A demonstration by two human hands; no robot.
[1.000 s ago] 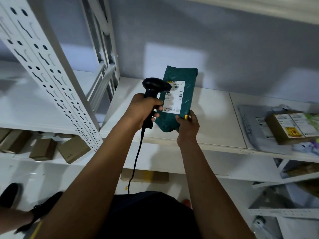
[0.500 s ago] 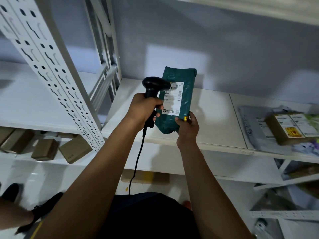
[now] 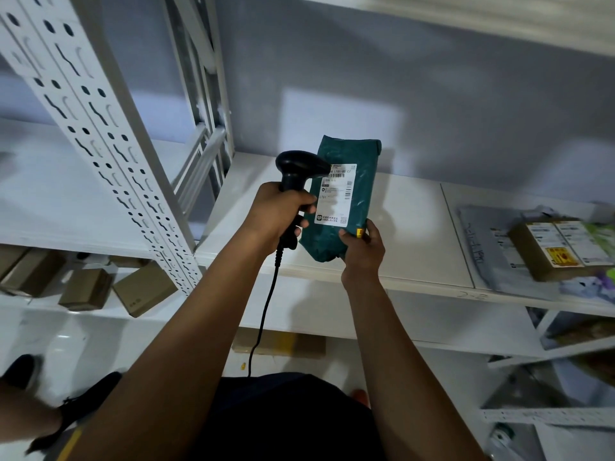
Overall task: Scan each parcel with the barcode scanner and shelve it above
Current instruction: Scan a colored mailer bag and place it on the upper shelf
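Barely anything has shifted: left hand [image 3: 279,214] still grips the black barcode scanner [image 3: 299,164], nose aimed right at the label [image 3: 334,197]. Right hand [image 3: 361,251] pinches the green parcel [image 3: 359,181] at its lower corner, long axis near upright, over the white shelf [image 3: 416,234].

- A parcel storeroom: white slotted steel racking [image 3: 100,144] stands against a grey wall [image 3: 432,94].
- Small brown cartons [image 3: 143,289] and a label-covered box [image 3: 552,251] on a grey mailer [image 3: 482,247] lie on shelves.
- A scrawled shelf-edge mark [image 3: 472,296], perhaps a bay number.
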